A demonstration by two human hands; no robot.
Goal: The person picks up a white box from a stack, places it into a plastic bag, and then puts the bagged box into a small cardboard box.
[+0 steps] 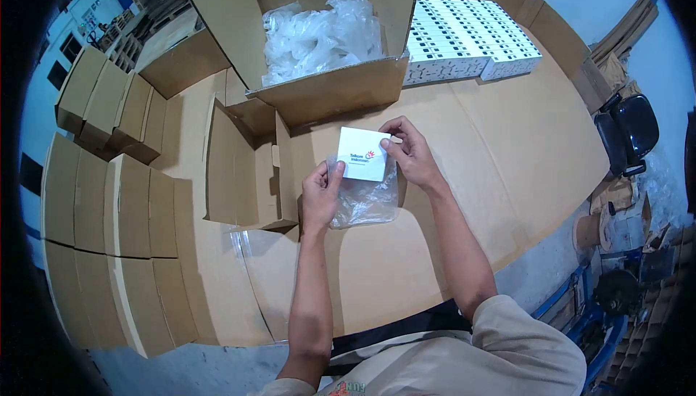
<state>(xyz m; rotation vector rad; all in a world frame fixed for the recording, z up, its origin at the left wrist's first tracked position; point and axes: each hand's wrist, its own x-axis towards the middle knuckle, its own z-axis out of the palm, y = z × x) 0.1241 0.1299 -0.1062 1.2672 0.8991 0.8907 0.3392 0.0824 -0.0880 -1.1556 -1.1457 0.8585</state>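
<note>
A small white box with a printed logo is held up over the cardboard-covered table. My left hand pinches its lower left corner, thumb on the front face. At the upper right corner, my right hand grips the box between thumb and fingers. A clear plastic bag hangs below and around the lower part of the box. Just left of my left hand stands an open, narrow cardboard box, its inside partly in shadow.
A large open carton full of crumpled plastic bags stands ahead. Behind it to the right, white boxes sit in rows. Closed brown cartons line the left side. A black chair is beyond the table's right edge.
</note>
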